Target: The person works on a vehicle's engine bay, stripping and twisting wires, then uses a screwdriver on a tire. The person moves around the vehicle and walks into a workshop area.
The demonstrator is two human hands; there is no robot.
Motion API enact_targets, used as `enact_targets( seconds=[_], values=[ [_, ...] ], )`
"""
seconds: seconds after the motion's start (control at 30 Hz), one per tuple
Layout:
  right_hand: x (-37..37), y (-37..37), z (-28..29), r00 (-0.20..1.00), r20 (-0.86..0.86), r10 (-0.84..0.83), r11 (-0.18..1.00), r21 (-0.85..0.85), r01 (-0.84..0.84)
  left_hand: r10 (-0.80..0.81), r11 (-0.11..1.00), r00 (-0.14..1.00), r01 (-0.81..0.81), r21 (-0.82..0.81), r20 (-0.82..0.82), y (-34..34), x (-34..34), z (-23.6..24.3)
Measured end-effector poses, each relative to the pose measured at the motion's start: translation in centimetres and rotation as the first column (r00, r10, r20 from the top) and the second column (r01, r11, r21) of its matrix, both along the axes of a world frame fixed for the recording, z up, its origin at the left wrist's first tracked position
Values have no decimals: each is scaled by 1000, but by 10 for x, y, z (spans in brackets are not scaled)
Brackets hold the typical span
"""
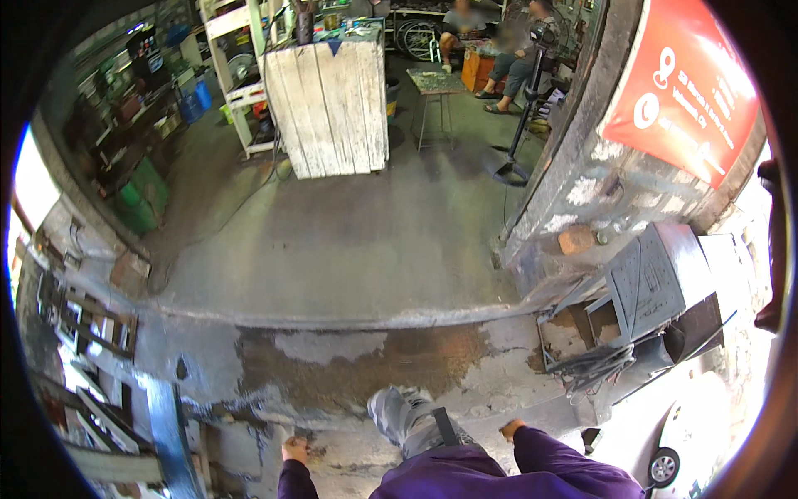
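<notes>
My left hand [295, 450] hangs low in front of me, below the doorway's concrete edge, with its fingers curled in. My right hand [512, 430] is out to the right of my body, its fingers also curled. Nothing shows in or sticking out of either hand, though both are small in view. Purple sleeves [555, 456] cover my arms. One leg in grey patterned trousers [406, 417] is forward on the wet, stained concrete [366, 362]. Neither hand touches anything that I can see.
Past the low sill [332, 321] stand a white wooden counter [332, 112], a small table [436, 81] and a black stand [519, 125]. Two people sit at the back. A grey metal cabinet [644, 279] is at right; metal frames [100, 328] lie at left.
</notes>
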State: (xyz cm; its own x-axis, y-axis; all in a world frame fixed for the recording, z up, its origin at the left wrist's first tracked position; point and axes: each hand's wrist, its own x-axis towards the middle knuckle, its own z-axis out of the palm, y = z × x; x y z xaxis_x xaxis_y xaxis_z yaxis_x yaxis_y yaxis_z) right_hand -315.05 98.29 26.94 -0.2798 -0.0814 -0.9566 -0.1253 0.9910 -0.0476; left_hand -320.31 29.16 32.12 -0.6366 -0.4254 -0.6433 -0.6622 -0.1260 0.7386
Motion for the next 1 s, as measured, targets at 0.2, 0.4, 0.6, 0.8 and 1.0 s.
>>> enact_targets(
  seconds=[0.2, 0.4, 0.6, 0.8, 1.0],
  values=[
    [-119, -65, 43, 984, -93, -154, 984, -102, 145, 58, 942, 988, -100, 319, 140, -24, -68, 78],
    [-409, -193, 136, 849, -496, -182, 938, -347, -2, -251, 965, 847, 255, 56, 469, -56, -109, 66],
    [-594, -317, 254, 787, -421, -450, 863, -433, 261, -214, 973, 877, 230, 15, 429, -107, -239, 132],
    [-694, -366, 277, 901, -268, -341, 914, -319, 251, 42, 999, 977, -43, 2, 209, -217, -407, 222],
    [-777, -409, 345, 741, -487, -463, 869, -416, 269, 70, 995, 998, -70, 66, 10, -263, -575, 340]
  ],
)
